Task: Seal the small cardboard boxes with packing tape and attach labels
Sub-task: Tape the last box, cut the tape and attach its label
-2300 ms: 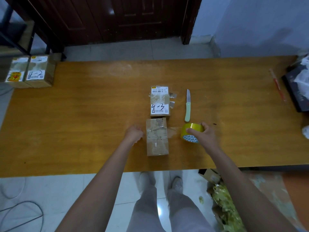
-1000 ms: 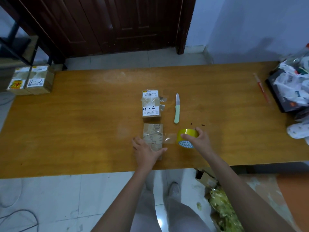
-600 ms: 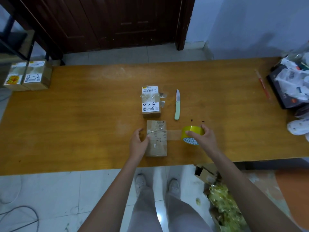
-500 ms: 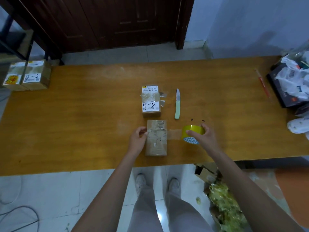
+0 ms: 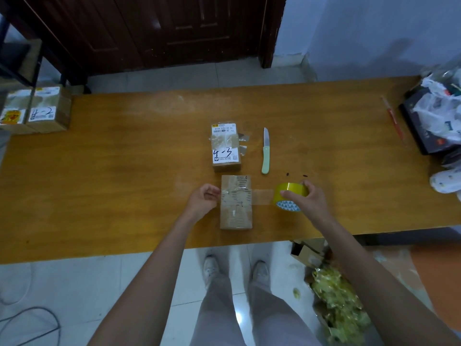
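Observation:
A small brown cardboard box lies near the front edge of the wooden table, with clear tape across its top. My right hand grips the yellow tape roll just right of the box. A strip of tape runs from the roll onto the box. My left hand, fingers curled, pinches the tape end at the box's left side. Behind it stands a labelled box marked "4-3".
A knife with a pale green handle lies right of the labelled box. Two labelled boxes sit at the table's far left corner. A red pen and a dark box with plastic bags fill the right end. Scraps lie on the floor.
My left hand has come off the top of the box and moved to its left side, where it pinches the tape. The tape roll has stayed right of the box.

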The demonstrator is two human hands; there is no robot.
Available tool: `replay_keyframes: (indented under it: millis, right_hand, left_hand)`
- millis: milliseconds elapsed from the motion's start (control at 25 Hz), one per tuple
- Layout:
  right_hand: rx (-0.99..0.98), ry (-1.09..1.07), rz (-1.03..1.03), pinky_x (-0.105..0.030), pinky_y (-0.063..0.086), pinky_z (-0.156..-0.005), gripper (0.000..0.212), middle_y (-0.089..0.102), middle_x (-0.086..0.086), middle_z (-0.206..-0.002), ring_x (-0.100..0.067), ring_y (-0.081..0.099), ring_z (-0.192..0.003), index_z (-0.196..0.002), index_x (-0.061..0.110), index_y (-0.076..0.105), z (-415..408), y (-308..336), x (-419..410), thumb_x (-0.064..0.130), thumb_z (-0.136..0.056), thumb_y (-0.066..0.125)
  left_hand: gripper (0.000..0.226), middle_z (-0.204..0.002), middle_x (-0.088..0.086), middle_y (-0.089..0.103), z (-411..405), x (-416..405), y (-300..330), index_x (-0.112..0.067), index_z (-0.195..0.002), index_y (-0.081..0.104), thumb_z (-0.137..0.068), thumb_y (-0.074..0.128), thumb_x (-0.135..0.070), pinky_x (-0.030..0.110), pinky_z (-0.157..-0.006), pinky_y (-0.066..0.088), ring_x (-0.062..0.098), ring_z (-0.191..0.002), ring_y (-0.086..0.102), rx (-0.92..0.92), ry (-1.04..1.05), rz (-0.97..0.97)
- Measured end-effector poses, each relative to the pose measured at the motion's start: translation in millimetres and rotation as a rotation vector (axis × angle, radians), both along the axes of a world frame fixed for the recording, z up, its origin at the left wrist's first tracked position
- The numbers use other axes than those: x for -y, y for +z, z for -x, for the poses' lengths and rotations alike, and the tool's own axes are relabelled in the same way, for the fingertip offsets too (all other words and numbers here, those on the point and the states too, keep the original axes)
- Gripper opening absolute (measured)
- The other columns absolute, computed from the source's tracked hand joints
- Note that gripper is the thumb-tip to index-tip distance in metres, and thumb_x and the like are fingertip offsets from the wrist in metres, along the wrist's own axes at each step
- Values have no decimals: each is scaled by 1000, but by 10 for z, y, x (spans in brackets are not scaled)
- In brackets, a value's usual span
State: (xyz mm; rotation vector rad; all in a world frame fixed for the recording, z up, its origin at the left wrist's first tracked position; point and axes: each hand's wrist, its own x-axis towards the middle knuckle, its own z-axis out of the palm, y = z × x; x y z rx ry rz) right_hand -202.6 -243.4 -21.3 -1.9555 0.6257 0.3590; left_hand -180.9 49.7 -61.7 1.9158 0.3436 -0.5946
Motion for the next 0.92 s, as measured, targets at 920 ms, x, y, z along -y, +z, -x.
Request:
replay_keyframes:
  millis: [920]
  right_hand:
    - [11, 50, 59, -17, 45, -48, 40, 52, 6, -77, -6, 53, -63, -90, 16, 47, -152, -23, -16, 32, -75, 81]
  left_hand:
    - [16, -98, -1, 65, -609, -66, 93, -19, -79, 67, -88, 66, -7, 30, -81, 51, 17, -92, 61, -58, -780, -344]
